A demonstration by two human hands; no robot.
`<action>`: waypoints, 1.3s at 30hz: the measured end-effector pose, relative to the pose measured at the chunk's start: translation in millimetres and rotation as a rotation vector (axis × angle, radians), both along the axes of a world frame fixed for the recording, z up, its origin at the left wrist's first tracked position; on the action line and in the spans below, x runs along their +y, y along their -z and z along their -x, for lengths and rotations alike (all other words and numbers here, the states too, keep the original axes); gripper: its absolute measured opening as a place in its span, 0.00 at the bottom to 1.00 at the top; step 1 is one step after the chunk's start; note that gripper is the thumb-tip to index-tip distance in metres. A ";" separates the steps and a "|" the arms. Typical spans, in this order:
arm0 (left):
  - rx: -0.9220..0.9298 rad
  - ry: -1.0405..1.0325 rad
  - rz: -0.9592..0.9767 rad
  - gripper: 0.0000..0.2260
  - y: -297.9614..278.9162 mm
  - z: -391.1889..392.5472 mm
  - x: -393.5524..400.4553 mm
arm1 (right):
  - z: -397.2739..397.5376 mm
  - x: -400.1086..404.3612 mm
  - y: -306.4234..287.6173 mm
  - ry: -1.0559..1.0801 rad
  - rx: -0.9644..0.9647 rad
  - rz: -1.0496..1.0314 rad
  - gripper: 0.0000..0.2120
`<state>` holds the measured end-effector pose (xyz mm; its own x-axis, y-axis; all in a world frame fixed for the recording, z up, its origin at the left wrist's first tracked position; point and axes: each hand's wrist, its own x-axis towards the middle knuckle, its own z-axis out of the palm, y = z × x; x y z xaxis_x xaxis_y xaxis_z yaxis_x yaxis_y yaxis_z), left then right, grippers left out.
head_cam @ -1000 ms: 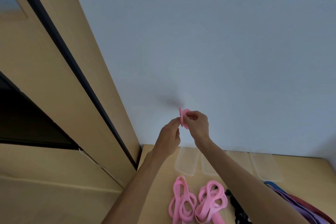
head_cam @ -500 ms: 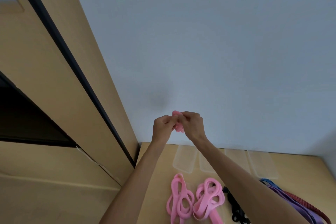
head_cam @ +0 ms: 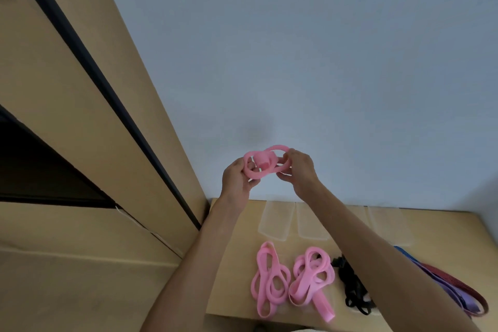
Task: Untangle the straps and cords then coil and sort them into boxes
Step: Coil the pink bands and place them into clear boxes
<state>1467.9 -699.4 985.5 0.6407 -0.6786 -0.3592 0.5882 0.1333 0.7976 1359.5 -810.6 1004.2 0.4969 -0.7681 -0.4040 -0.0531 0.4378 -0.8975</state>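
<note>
L hand (head_cam: 237,178) + R hand (head_cam: 299,170) both pinching pink strap (head_cam: 265,163), fingers curled round loops, holding it raised above desk (head_cam: 229,250) far edge. Keeping loops even, tension light; avoiding twist while coiling.

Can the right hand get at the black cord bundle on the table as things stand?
Probably not right away. The right hand is raised above the table, pinching the pink strap together with the left hand. The black cord bundle lies uncovered beneath its forearm, so freeing the hand should open the way.
</note>
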 end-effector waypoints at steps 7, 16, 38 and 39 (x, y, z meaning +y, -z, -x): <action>-0.134 -0.123 -0.369 0.08 12.1 -21.2 3.0 | 10.8 -6.0 5.6 -0.004 0.005 -0.062 0.09; -1.039 0.213 -0.487 0.17 42.4 16.8 5.5 | 0.7 22.0 14.6 -0.101 0.203 0.209 0.12; -0.082 -0.005 -0.158 0.15 28.6 1.2 5.2 | 38.1 7.9 54.3 -0.191 -0.063 -0.109 0.05; -0.055 -0.037 -0.169 0.15 30.1 -1.8 7.3 | 40.7 2.8 53.0 -0.173 -0.069 -0.106 0.05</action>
